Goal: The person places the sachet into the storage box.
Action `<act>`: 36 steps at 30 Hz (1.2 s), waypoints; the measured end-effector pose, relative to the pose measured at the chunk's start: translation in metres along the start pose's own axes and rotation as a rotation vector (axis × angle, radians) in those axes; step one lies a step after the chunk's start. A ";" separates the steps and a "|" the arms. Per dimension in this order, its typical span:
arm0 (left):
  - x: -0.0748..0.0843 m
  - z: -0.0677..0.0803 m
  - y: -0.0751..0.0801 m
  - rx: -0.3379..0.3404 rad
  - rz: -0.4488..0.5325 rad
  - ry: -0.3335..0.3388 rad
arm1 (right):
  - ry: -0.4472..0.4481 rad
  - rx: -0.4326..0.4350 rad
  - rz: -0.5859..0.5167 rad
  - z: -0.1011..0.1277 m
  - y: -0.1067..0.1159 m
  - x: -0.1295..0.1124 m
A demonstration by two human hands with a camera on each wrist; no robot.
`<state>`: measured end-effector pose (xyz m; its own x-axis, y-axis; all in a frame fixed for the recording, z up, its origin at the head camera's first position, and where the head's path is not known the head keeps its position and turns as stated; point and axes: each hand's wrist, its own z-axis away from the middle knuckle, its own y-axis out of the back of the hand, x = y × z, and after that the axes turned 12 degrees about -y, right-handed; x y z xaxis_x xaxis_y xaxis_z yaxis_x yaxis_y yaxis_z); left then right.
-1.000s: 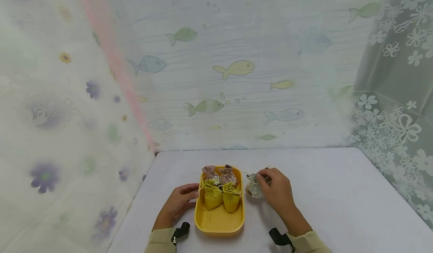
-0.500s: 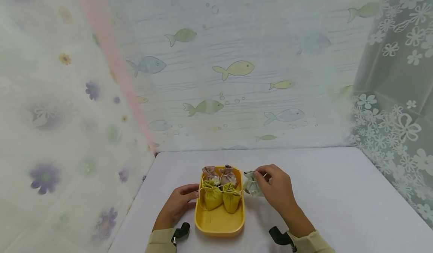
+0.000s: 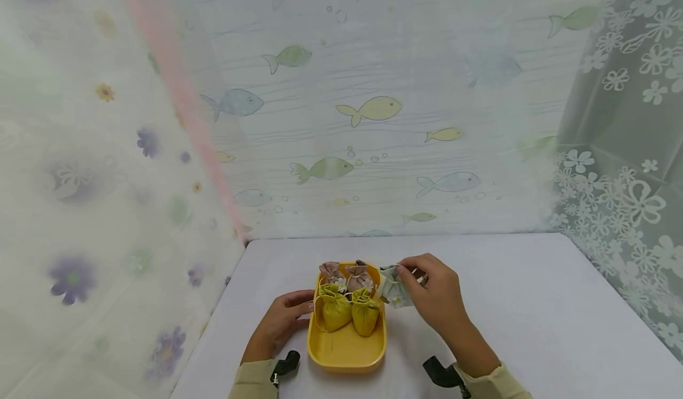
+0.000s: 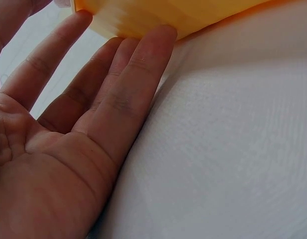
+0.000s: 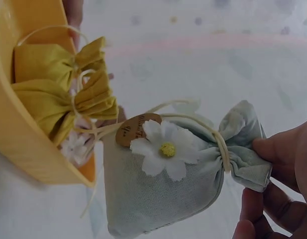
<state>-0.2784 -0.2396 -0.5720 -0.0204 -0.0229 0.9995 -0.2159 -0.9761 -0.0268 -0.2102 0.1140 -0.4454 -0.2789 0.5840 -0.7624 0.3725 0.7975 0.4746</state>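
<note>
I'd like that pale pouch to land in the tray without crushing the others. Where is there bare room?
The near half of the yellow tray is bare, bordered by the two yellow pouches and its near rim. The far half is crowded: two brown pouches sit behind the yellow ones. The table right of the right hand is also bare.

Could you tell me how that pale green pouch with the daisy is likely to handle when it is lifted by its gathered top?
The pale green pouch looks like soft cloth, so it probably sags and swings under the right hand pinching its top. Its rounded belly suggests a loose filling, likely light. The daisy and tag seem delicate and could snag on the yellow tray.
</note>
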 end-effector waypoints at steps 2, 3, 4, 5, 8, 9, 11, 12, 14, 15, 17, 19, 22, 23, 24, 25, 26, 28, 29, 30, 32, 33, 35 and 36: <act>0.000 0.000 0.000 0.005 -0.003 0.002 | 0.003 -0.004 -0.004 0.000 0.000 -0.003; -0.001 -0.001 0.000 0.008 -0.004 0.003 | 0.004 -0.006 -0.009 0.000 0.000 -0.005; -0.001 -0.001 0.000 0.009 -0.006 0.002 | 0.006 -0.009 -0.013 0.000 0.000 -0.006; -0.001 -0.001 0.000 0.013 -0.006 0.003 | 0.010 -0.010 -0.018 0.001 0.001 -0.008; -0.001 0.000 -0.001 0.019 -0.010 0.003 | 0.027 -0.014 -0.032 0.001 0.001 -0.013; -0.002 0.000 -0.001 0.021 -0.009 0.006 | 0.031 -0.016 -0.040 0.001 0.001 -0.014; -0.002 0.000 -0.001 0.022 -0.008 0.007 | 0.042 -0.019 -0.051 0.002 0.002 -0.017; -0.002 0.000 0.000 0.022 -0.007 0.007 | 0.047 -0.022 -0.056 0.002 0.002 -0.018; -0.003 -0.001 0.000 0.021 -0.003 0.006 | 0.054 -0.028 -0.063 0.003 0.002 -0.021; -0.003 -0.001 0.000 0.020 -0.001 0.005 | 0.058 -0.033 -0.068 0.003 0.002 -0.022; -0.003 -0.001 0.001 0.016 0.002 0.001 | 0.063 -0.046 -0.072 0.003 0.002 -0.025; -0.003 -0.001 0.001 0.013 0.006 -0.001 | 0.064 -0.060 -0.074 0.004 0.001 -0.028; -0.003 -0.001 0.001 0.010 0.003 -0.002 | 0.060 -0.085 -0.076 0.005 -0.002 -0.031; -0.003 -0.001 0.001 0.010 0.001 -0.002 | 0.063 -0.091 -0.075 0.005 -0.003 -0.032; -0.003 -0.001 0.001 0.010 -0.001 -0.003 | 0.065 -0.099 -0.074 0.006 -0.004 -0.032; -0.003 -0.001 0.001 0.011 -0.003 -0.003 | 0.068 -0.107 -0.074 0.006 -0.006 -0.033; -0.002 -0.001 0.001 0.011 -0.005 -0.002 | 0.070 -0.116 -0.077 0.007 -0.007 -0.034; -0.002 -0.001 0.001 0.012 -0.008 -0.003 | 0.072 -0.138 -0.081 0.008 -0.009 -0.036; -0.002 -0.001 0.001 0.013 -0.009 -0.003 | 0.074 -0.149 -0.082 0.008 -0.010 -0.037; -0.002 -0.001 0.001 0.013 -0.009 -0.003 | 0.071 -0.161 -0.085 0.009 -0.012 -0.038; -0.003 -0.001 0.001 0.011 -0.012 -0.004 | 0.064 -0.185 -0.089 0.011 -0.014 -0.040; -0.003 -0.002 0.001 0.010 -0.011 -0.004 | 0.059 -0.196 -0.090 0.012 -0.016 -0.041; -0.003 -0.002 0.002 0.008 -0.006 -0.005 | 0.054 -0.215 -0.090 0.013 -0.019 -0.041; -0.003 -0.002 0.002 0.007 -0.006 -0.006 | 0.049 -0.225 -0.090 0.014 -0.021 -0.042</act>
<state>-0.2803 -0.2406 -0.5754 -0.0136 -0.0186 0.9997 -0.2094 -0.9776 -0.0211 -0.1939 0.0711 -0.4292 -0.3471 0.5114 -0.7861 0.1392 0.8570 0.4961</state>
